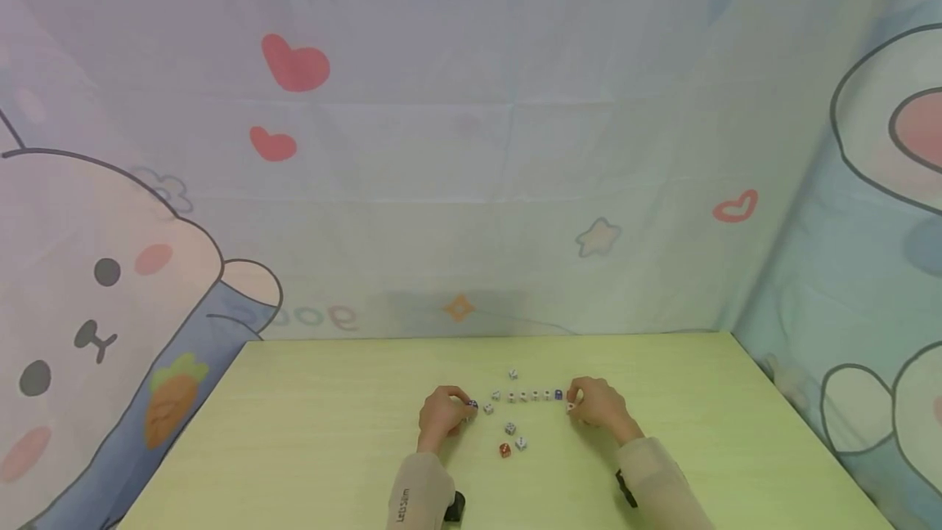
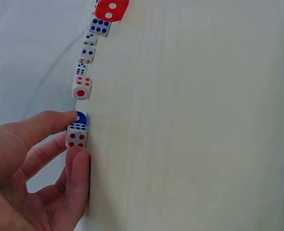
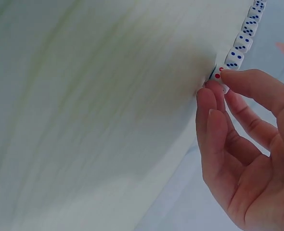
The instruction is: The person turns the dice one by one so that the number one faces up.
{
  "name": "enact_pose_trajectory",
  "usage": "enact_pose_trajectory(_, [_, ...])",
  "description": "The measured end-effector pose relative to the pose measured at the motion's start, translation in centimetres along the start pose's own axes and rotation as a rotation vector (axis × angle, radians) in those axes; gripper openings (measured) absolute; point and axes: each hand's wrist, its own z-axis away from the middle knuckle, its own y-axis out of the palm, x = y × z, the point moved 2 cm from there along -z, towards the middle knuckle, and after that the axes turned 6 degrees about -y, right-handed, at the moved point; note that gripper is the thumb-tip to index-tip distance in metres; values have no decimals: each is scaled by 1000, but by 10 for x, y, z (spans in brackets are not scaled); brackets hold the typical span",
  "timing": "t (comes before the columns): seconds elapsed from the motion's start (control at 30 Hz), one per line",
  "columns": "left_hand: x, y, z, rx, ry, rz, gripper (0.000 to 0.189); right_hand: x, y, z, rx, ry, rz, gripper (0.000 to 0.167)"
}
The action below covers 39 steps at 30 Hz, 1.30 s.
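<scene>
In the head view my left hand (image 1: pixel 440 414) is left of the scattered dice, with a blue die (image 1: pixel 473 405) at its fingertips. The left wrist view has my thumb on that blue die (image 2: pixel 81 117) and my other fingertips against a white die (image 2: pixel 77 136) with red pips. My right hand (image 1: pixel 599 404) pinches a white die (image 3: pixel 218 75) with red pips between thumb and fingers. It is just past the right end of a row of white dice (image 1: pixel 535 395), beside a second blue die (image 1: pixel 558 394). Fingers partly cover the held dice.
Below the row lie a red die (image 1: pixel 504 450) and white dice (image 1: pixel 521 443). One white die (image 1: pixel 513 374) lies beyond the row, and another (image 1: pixel 488 408) is near my left hand. A printed cloth (image 1: pixel 471 186) hangs behind the light yellow-green table (image 1: pixel 309 432).
</scene>
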Motion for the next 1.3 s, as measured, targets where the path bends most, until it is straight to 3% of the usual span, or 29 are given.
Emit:
enact_pose_trajectory(0.3, [-1,-1,1,7,-3,12,11,-2,-1,-3,-25,-4,33,10])
enact_pose_trajectory(0.57, [-3,-4,2,2,-14,8,12,23,-9,-26,-76,-47,22,15])
enact_pose_trajectory(0.77, [-2,-3,3,21,10,2,12,39,-1,-47,-72,-99,-39,12])
enact_pose_trajectory(0.97, [-3,-2,4,12,8,11,12,51,5,-63,-71,-123,-14,15])
enact_pose_trajectory(1.3, [-2,-2,3,8,-13,13,12,61,18,-75,-11,-86,0,20])
